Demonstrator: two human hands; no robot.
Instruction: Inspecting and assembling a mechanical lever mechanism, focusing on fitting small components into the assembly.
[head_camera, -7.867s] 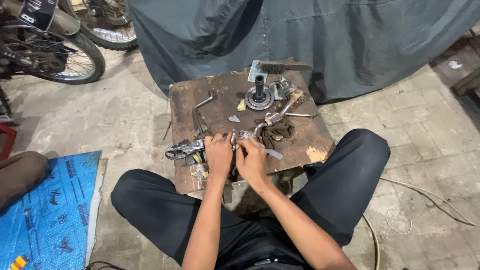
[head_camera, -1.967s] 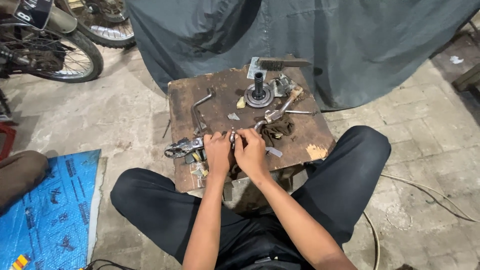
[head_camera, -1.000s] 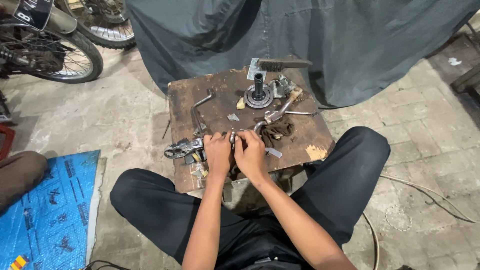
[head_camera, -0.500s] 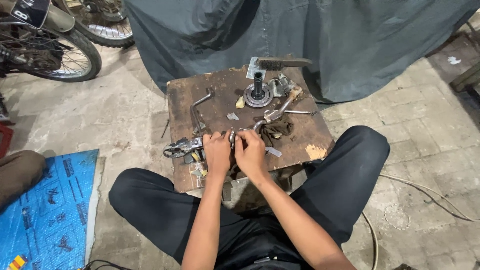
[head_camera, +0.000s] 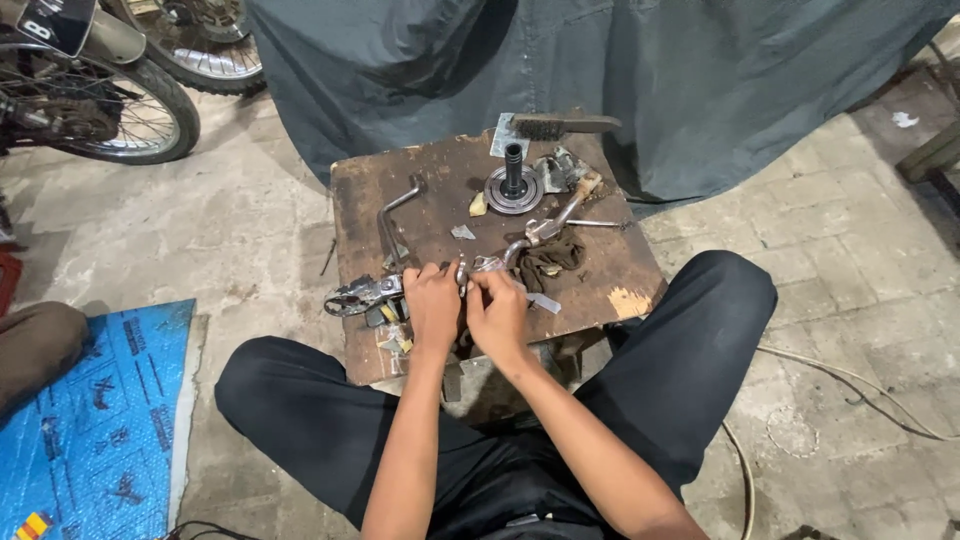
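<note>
Your left hand (head_camera: 432, 305) and right hand (head_camera: 497, 312) meet at the near edge of the low wooden table (head_camera: 620, 262), side by side and almost touching; between them sits a small metal part (head_camera: 463, 274), which shows just above the knuckles; the fingers of both hands curl inward around it, so both grips are closed on that part, though the exact contact of the fingertips is hidden behind the backs of your hands.

A curved metal lever (head_camera: 545, 228) runs from beside the part up and to the right, passing just beside a dark crumpled rag (head_camera: 552, 262); whether the lever joins the held part cannot be told. A grey metal bracket (head_camera: 357, 296) lies just left of your left hand, at the table's left edge, touching or nearly touching the thumb side.

Both forearms reach forward and slightly inward from the lower frame; the wrists are straight, backs of the hands up; you sit with the knees spread to either side of the table, in dark trousers.

Farther back on the table stands a round hub with an upright shaft (head_camera: 513, 183); a bent crank rod (head_camera: 393, 217) lies to its left; a wire brush (head_camera: 560, 124) rests at the far edge. A blue mat (head_camera: 90, 420) lies on the floor to your left; a motorcycle wheel (head_camera: 95, 110) stands beyond it.
</note>
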